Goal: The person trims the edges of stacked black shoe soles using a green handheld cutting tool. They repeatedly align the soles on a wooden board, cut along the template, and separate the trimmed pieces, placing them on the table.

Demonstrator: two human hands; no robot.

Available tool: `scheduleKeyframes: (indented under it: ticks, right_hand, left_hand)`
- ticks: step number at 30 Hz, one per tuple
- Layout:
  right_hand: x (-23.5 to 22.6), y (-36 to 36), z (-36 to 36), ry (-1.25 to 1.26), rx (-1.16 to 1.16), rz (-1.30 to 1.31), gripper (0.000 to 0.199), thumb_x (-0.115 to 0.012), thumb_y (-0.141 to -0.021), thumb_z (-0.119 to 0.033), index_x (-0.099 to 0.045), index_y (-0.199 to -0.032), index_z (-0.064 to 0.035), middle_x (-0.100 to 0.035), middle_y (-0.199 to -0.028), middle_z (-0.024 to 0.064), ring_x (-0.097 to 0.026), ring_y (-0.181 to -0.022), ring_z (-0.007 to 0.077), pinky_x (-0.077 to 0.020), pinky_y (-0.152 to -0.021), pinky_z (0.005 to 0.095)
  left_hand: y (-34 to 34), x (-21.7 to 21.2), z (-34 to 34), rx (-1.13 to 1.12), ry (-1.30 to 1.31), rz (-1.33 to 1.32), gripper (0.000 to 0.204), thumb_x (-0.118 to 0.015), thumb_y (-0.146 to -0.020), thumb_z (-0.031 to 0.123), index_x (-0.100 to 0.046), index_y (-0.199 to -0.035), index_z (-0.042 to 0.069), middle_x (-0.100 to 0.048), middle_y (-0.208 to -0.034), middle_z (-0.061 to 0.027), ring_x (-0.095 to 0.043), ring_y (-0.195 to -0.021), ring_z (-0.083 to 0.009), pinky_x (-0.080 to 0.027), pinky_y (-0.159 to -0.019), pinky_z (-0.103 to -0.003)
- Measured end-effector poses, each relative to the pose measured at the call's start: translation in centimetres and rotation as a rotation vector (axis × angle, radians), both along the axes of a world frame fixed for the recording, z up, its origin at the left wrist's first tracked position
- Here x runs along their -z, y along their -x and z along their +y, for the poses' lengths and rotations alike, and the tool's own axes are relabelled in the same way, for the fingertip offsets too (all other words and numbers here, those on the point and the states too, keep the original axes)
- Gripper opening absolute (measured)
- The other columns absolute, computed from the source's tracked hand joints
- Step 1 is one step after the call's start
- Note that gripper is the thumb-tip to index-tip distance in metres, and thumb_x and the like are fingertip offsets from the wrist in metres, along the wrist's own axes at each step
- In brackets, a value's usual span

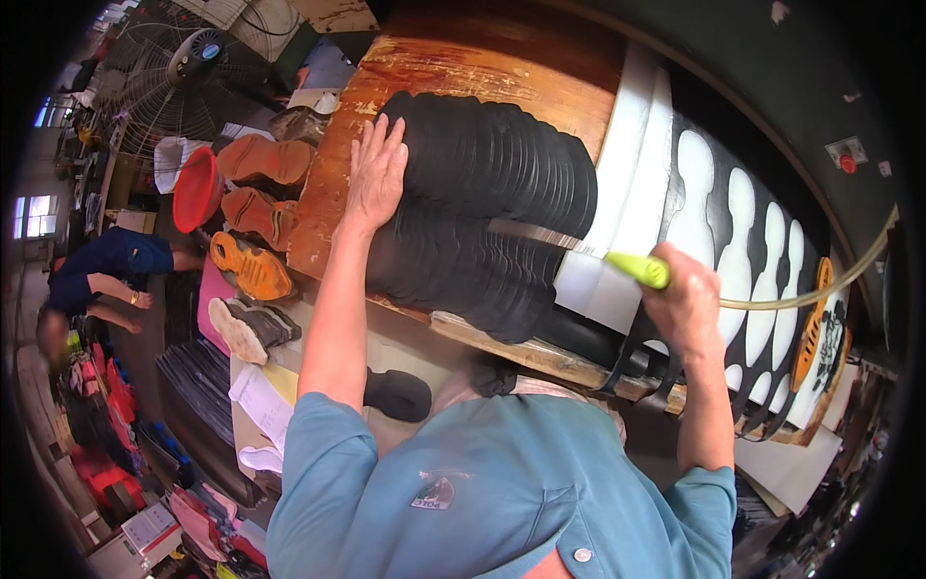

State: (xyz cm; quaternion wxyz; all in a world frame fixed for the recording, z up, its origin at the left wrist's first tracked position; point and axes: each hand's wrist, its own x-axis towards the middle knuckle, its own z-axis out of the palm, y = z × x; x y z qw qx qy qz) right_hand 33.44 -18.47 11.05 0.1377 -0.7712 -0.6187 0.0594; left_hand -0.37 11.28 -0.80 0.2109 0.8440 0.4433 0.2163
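Two rows of overlapping black soles point(487, 159) fill the centre of the frame, one above the other, lying on a wooden bench point(463, 63). Across the lower row's right part reaches a brush point(632, 268) with a bright green handle; its narrow, striped head points left, over the soles. The right hand point(685, 299), right of centre, is closed around the handle's end. The left hand point(376, 179) lies flat at the left end of the upper row, fingers stretched out and touching the soles.

Just right of the rows are white sheets point(632, 159), then a dark board with white sole shapes point(693, 198). A pale hose point(830, 297) curves from beside the right hand toward the right edge. Left of the bench sit an orange sole point(253, 268) and a red bowl point(196, 188); a fan point(183, 72) stands at upper left. Another person point(106, 275) bends at far left.
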Motion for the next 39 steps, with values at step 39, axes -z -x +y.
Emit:
scheduleKeyframes:
  ticks: [39]
  right_hand:
    - [-0.1, -4.0, -2.4, 0.117, 0.036, -0.025, 0.024, -0.083, -0.084, -0.012, -0.061, -0.089, -0.0057, -0.069, -0.079, 0.0178, -0.069, -0.073, 0.0406, -0.054, -0.066, 0.0473]
  left_hand:
    - [3.1, -2.2, -3.2, -0.008, -0.015, 0.092, 0.077, -0.058, -0.108, 0.051, -0.033, -0.169, 0.012, -0.023, -0.174, -0.0282, -0.016, -0.161, -0.0522, -0.016, -0.13, -0.063]
